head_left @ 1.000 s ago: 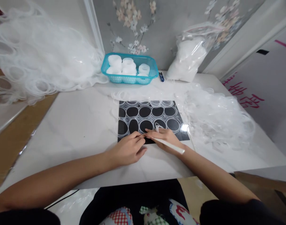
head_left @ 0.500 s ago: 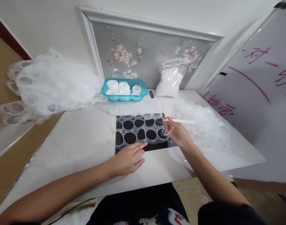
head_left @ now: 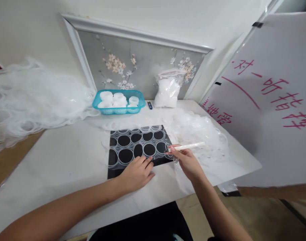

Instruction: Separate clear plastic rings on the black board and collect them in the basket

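Observation:
My left hand [head_left: 139, 172] lies palm down on the front edge of a black sheet [head_left: 114, 173], fingers stretched out and nothing in its grasp. Over that sheet spreads a clear plastic strip of joined rings [head_left: 130, 146], with round openings showing the black beneath. By the sheet's right corner, my right hand [head_left: 186, 161] is closed on a slim white stick-like tool [head_left: 190, 146], held between thumb and fingers and pointing back to the right. Some thin clear ring material hangs near those fingertips; whether it is gripped too is unclear.
A blue basket [head_left: 140, 104] of white ring rolls stands at the back, beside small blue snips [head_left: 149, 105] and a clear bag [head_left: 167, 92] of white material. Clear ring strips pile up at left [head_left: 42, 97] and right [head_left: 200, 132]. A whiteboard [head_left: 268, 150] stands right of the table.
My right hand left the left hand, swung right and up with the white tool, then came down by the sheet's right corner. The left hand stayed at the front edge. The view turned right.

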`<state>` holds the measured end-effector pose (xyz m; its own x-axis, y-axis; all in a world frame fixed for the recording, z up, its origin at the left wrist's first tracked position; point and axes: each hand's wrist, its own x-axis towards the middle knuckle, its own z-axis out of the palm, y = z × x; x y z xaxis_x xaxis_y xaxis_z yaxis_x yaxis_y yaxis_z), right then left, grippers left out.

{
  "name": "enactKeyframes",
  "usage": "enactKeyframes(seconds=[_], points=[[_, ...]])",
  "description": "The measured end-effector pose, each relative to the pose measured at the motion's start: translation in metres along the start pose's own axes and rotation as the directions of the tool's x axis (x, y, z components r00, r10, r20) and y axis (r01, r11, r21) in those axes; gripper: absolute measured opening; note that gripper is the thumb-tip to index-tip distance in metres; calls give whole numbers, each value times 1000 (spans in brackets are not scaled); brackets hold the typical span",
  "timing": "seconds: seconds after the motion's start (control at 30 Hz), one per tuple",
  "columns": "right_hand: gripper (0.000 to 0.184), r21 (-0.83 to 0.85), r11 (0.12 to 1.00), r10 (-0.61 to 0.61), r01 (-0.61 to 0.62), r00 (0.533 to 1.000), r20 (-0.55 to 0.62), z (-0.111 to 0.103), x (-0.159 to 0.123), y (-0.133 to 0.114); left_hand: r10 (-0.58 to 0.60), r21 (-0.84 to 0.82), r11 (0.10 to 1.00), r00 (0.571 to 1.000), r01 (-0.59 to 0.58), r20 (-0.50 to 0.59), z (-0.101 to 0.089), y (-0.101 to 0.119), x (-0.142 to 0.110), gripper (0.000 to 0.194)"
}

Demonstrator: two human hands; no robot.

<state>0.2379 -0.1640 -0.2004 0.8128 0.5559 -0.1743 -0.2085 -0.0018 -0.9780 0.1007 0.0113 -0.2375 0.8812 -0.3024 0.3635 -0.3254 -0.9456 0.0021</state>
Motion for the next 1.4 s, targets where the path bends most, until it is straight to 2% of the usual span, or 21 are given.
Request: enactKeyframes(seconds=[0.07, 0.13, 0.2, 0.27, 0.33, 0.37, 0.43, 0.57, 0.7, 0.8, 0.9, 1.03, 1.1, 1.17, 1.23, 1.33, 1.4], points=[[27, -210, 975, -83, 75, 996, -29, -1, -7, 1, -7, -24, 1000, 1000, 7, 14, -1, -2, -3, 31], [27, -387, 909, -202, 154, 976, -86, 0, -15, 1, -29, -67, 997, 999, 31, 31, -3, -3, -3, 31], [26, -459, 862, -295, 215, 949, -109, 5, -24, 3, -65, -135, 988, 997, 70, 36, -7, -3, -2, 35], [25, -360, 909, -241, 207, 969, -50, 12, -33, 6, -108, -226, 968, 994, 110, 20, -12, -3, 0, 42], [23, -142, 985, -83, 96, 992, 99, 19, -40, 11, -138, -332, 935, 990, 126, -12, -18, -3, 1, 45], [22, -28, 999, -14, 19, 984, 177, 22, -43, 13, -141, -391, 913, 990, 119, -28, -21, -2, 2, 44], [20, 148, 982, 72, -118, 957, 281, 29, -46, 16, -153, -505, 856, 987, 109, -45, -28, -1, 3, 41], [17, 317, 917, 136, -241, 938, 320, 37, -47, 18, -176, -625, 769, 984, 137, -1, -36, 1, 3, 25], [17, 280, 936, 126, -214, 945, 303, 38, -44, 23, -246, -675, 711, 969, 200, 27, -38, 1, 3, 27], [18, 204, 966, 107, -158, 965, 238, 33, -43, 30, -318, -769, 587, 945, 254, 69, -40, 0, 4, 24], [17, 158, 983, 62, -90, 983, 172, 28, -43, 36, -313, -859, 430, 938, 278, 147, -42, -1, 6, 24], [13, 195, 981, -34, -14, 970, 239, 30, -44, 37, -290, -922, 226, 925, 315, 245, -40, -1, 9, 22], [13, 297, 953, -36, -50, 960, 276, 33, -44, 38, -290, -926, 182, 917, 332, 272, -36, 0, 8, 22], [13, 417, 900, 7, -129, 960, 280, 36, -42, 38, -300, -913, 202, 910, 354, 287, -31, 0, 8, 24], [14, 519, 825, 82, -222, 957, 279, 37, -41, 39, -314, -886, 268, 904, 378, 290, -28, 0, 7, 25], [17, 648, 655, 201, -389, 916, 347, 35, -41, 38, -329, -840, 369, 901, 397, 282, -29, 0, 8, 25], [19, 661, 599, 239, -453, 888, 392, 35, -41, 37, -333, -817, 405, 898, 411, 287, -31, 0, 8, 24]])
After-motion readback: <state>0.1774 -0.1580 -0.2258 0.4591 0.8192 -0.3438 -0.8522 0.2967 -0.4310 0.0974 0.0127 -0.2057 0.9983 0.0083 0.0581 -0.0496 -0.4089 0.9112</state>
